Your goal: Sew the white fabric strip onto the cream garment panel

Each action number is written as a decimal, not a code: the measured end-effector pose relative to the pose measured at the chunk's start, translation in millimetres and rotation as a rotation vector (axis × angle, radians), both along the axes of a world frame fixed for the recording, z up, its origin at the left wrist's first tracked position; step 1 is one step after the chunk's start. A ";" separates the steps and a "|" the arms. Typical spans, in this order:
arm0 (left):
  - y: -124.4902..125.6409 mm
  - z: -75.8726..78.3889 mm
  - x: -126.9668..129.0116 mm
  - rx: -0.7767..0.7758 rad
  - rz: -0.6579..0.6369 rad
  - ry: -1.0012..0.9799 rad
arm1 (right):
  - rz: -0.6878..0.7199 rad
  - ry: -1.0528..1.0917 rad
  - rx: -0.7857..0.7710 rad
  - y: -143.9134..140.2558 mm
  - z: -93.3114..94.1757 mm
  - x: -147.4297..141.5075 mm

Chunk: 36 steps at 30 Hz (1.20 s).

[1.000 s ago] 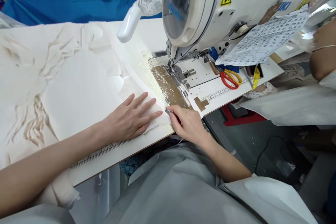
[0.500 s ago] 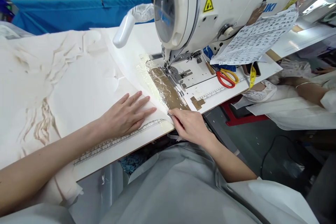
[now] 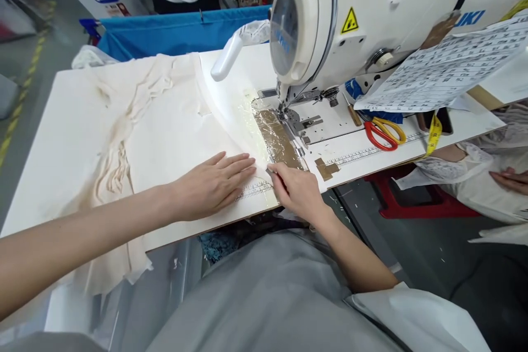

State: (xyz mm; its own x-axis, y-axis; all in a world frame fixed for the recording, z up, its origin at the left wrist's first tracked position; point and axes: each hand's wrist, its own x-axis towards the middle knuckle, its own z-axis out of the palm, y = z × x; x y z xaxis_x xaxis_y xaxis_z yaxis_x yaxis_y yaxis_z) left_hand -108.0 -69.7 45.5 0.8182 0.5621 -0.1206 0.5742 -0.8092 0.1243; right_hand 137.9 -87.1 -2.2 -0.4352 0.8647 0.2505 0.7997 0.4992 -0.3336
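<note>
My left hand (image 3: pixel 216 184) lies flat on pale, off-white fabric (image 3: pixel 173 143), fingers stretched towards the sewing machine. The cloth spreads over the white tabletop, with crumpled folds on its left side and a part hanging over the front edge. Close to those fingertips, my right hand (image 3: pixel 295 190) is closed at the fabric's right end by the table edge. A small grey metal tip shows between its thumb and forefinger; the rest of that thing is hidden in the hand. The sewing machine (image 3: pixel 305 27) stands just beyond, its needle area apart from both hands.
Red-and-yellow-handled scissors (image 3: pixel 381 135), a yellow tape measure (image 3: pixel 434 135) and a printed sheet (image 3: pixel 445 71) are at the right. A printed ruler (image 3: pixel 256 191) runs along the front edge. A blue cloth barrier (image 3: pixel 173 30) stands behind. Another person's hand (image 3: pixel 511 180) is at far right.
The view has swung left, so the table and machine appear further right. My left hand has slid closer to my right hand, and the fabric covers more of the ruler. My right hand remains closed.
</note>
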 end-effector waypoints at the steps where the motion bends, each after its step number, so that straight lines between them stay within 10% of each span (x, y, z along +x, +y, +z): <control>1: -2.5 -2.5 5.8 0.015 -0.002 -0.005 | -0.013 0.017 -0.002 0.4 -0.5 0.4; 24: -18.1 -27.1 27.6 0.276 0.007 -0.079 | 0.033 -0.135 -0.052 -5.6 15.7 7.6; 36: -26.0 -25.9 32.2 0.213 0.012 -0.019 | -0.050 0.156 0.005 -18.1 4.7 17.3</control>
